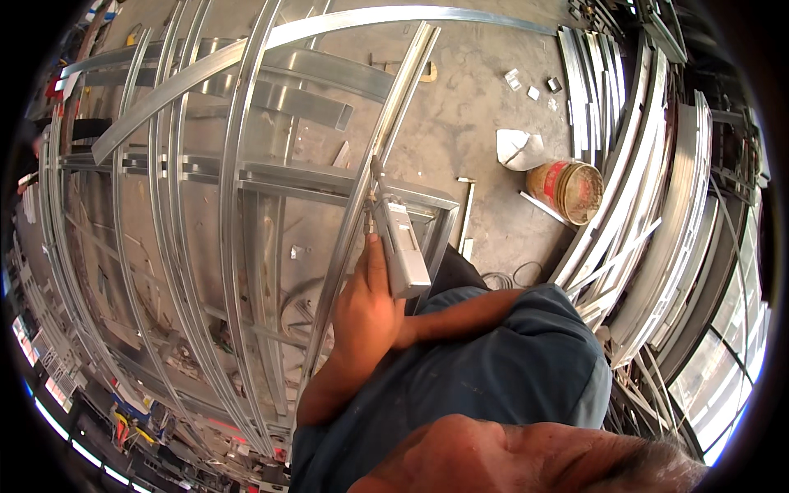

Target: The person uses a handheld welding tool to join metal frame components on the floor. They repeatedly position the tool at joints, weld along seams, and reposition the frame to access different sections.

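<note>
My left hand (364, 316) is closed at a grey tool (404, 251) with a block-shaped body and a slim nose. One finger stretches forward along its side, towards a small metal fitting (370, 218). The tool's nose touches or lies just above a long silver channel (359, 193) of a metal frame; I cannot tell which. From the right, my right forearm (460, 319) passes behind my left wrist. That hides my right hand and its fingers. Just beyond the tool lies a corner of the frame (444, 204).
More long channels (234, 164) run across the frame on the left, with a loose strip (177, 90) slanting over them. A dirty bucket (579, 193) lies on its side on the concrete floor. Beside it are a crumpled white sheet (519, 150) and stacked metal profiles (637, 164).
</note>
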A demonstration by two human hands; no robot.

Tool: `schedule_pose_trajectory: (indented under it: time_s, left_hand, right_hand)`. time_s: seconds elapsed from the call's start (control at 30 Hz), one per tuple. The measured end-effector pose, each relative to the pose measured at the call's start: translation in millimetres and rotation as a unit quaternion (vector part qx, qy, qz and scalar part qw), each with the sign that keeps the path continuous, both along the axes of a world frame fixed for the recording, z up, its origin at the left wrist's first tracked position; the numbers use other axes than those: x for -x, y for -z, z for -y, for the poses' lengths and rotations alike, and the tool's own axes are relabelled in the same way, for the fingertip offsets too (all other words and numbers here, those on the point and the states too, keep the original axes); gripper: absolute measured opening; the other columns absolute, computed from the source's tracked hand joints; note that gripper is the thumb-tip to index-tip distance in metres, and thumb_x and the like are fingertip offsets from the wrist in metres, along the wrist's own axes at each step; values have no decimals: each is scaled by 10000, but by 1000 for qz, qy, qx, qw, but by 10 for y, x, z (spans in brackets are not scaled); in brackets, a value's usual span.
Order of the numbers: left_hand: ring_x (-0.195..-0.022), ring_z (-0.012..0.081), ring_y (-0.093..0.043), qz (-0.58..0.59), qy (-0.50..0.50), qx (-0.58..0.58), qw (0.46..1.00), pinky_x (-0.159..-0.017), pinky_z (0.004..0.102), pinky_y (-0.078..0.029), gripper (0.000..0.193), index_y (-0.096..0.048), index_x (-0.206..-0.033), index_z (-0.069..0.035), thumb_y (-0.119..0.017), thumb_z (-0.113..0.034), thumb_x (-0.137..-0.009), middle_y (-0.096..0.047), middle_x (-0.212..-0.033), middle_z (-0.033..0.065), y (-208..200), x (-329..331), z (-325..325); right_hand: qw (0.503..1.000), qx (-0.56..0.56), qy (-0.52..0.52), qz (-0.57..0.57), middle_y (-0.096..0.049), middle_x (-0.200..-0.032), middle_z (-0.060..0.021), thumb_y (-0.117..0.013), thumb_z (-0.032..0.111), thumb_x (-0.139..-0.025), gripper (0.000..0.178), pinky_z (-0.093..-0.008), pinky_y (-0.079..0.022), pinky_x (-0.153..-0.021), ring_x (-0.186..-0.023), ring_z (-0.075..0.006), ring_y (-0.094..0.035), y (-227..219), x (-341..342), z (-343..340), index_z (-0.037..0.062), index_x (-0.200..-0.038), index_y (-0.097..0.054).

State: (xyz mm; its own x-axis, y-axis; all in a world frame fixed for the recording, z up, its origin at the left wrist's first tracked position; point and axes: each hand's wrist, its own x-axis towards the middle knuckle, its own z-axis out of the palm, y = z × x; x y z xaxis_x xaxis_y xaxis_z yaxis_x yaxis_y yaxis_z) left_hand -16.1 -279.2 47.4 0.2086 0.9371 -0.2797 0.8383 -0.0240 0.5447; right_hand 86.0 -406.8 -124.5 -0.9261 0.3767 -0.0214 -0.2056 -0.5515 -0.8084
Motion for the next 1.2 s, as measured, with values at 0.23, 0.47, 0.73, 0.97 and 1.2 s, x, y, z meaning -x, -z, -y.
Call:
schedule_pose_trajectory:
  time_s: [0.23,0.47,0.73,0.97,1.2]
  left_hand:
    - [-1063,403,-669,-7,-11,27,1000,-854,438,-577,936,-305,-1517,39,-792,-106,-731,-598,-1285,264,47,-54,-119]
    - [-1027,442,-654,-2,-21,34,999,-815,486,-562,968,-260,-1555,-3,-775,-125,-743,-608,-1212,255,71,-102,-122]
    - [-991,390,-699,-43,3,7,999,-773,419,-604,866,-315,-1505,48,-751,-139,-780,-604,-1274,273,24,-173,-145]
    - [-1035,418,-658,-22,-27,15,999,-841,482,-560,1032,-230,-1579,-49,-795,-128,-719,-601,-1230,236,37,-180,23]
    - [-1008,445,-671,44,-94,-64,993,-847,495,-560,854,-382,-1522,-35,-739,-113,-750,-652,-1176,250,-262,-34,374]
  right_hand:
    - [992,97,75,12,-655,-1297,-128,-758,71,-845,427,-395,-461,-1063,-1241,-247,-576,-99,-22,-138,-2,-1252,-650]
    - [987,143,61,38,-651,-1308,-127,-778,58,-822,473,-392,-457,-1070,-1241,-242,-575,-48,-47,-101,-3,-1269,-638]
    - [990,132,55,21,-645,-1297,-135,-762,52,-827,484,-384,-460,-1063,-1232,-243,-576,-18,-14,-124,-13,-1282,-610]
    - [994,104,14,22,-644,-1283,-141,-746,46,-832,482,-382,-462,-1057,-1224,-244,-578,-247,-60,-278,-19,-1285,-594]
    - [996,46,-72,30,-643,-1270,-147,-731,40,-838,480,-379,-464,-1052,-1215,-245,-579,-878,-116,-520,-25,-1288,-578]
